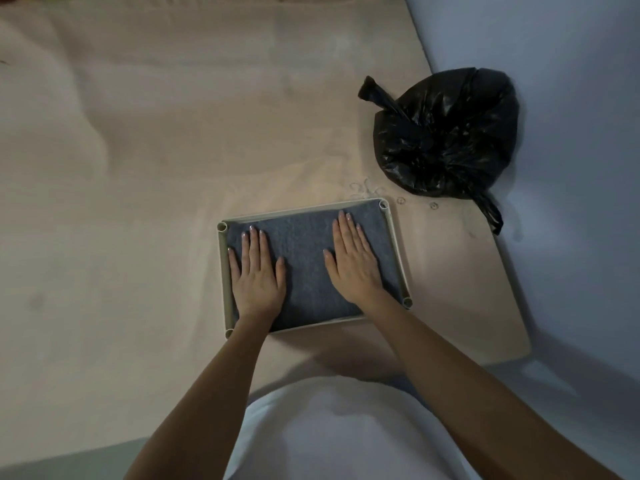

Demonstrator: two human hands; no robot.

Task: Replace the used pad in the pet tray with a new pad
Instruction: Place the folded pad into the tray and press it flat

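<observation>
A pale rectangular pet tray (397, 251) lies on a beige cloth in the middle of the head view. A grey-blue pad (304, 261) fills the tray's inside and lies flat. My left hand (258, 271) rests palm down on the pad's left side, fingers spread and pointing away from me. On the pad's right side my right hand (353, 259) lies flat in the same way. Neither hand grips anything.
A tied black plastic bag (446, 133) sits at the cloth's right edge, beyond the tray. The beige cloth (156, 168) spreads far to the left and back. Bluish floor (581, 168) lies to the right.
</observation>
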